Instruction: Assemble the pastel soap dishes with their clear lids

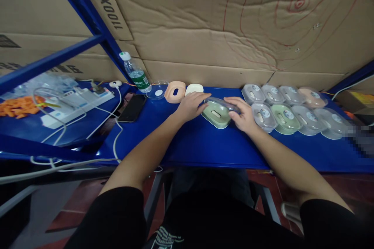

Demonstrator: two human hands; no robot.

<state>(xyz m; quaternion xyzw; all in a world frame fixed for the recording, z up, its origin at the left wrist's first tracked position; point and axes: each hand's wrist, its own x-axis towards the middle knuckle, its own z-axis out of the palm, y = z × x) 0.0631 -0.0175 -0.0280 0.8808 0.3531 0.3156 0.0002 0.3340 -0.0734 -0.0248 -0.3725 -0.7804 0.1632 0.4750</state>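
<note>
A light green, rounded box point(219, 123) sits on the blue tabletop in front of me, with a small pale oblong piece in its middle. A clear plastic lid point(221, 103) is tilted above its far side. My left hand point(191, 106) grips the lid's left edge, fingers bent over it. At the opposite edge, my right hand point(243, 113) has thumb and fingers closed on the same lid. Whether the lid touches the box at the back is hard to see. Just behind my left hand lies a cream-coloured piece point(195, 88), partly covered by the fingers.
Right of my hands stand two rows of lidded boxes point(285, 120), grey, green and peach. To the left are a peach piece with a slot point(175, 92), a clear round lid point(158, 90), a water bottle point(137, 74), a phone point(133, 108), and a power strip point(77, 107) with cables.
</note>
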